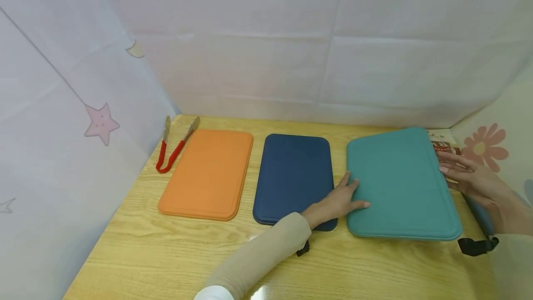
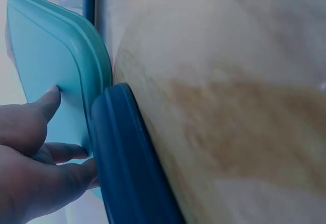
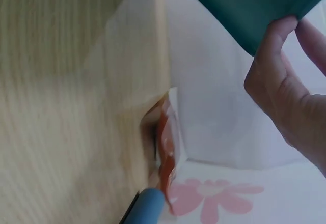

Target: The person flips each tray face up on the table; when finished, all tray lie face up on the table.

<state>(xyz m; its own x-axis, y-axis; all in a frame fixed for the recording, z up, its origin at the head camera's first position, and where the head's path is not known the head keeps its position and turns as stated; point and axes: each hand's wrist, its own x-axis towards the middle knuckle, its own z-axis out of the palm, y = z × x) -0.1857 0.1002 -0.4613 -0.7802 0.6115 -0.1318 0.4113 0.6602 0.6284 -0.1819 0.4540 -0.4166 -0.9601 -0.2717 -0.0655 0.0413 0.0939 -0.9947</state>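
Observation:
A teal board point(image 1: 399, 189) with rounded corners and a stepped rim lies tilted, its right side raised off the table. My right hand point(image 1: 483, 182) pinches that raised edge; in the right wrist view the thumb and fingers point(image 3: 277, 30) meet at the board's edge. My left hand point(image 1: 337, 200) is spread over the board's left edge, thumb and fingers extended against its upper face. A navy board point(image 1: 293, 175) lies flat just left of it, partly under my left forearm. In the left wrist view, the navy board point(image 2: 135, 158) stands close beside the teal one.
An orange board point(image 1: 208, 175) lies farther left, with red-handled tongs point(image 1: 166, 161) beside it. Behind the teal board is a red and white packet point(image 1: 443, 142). A blue-grey object point(image 1: 474, 212) lies under my right arm. Fabric walls point(image 1: 250, 59) edge the wooden table point(image 1: 166, 253).

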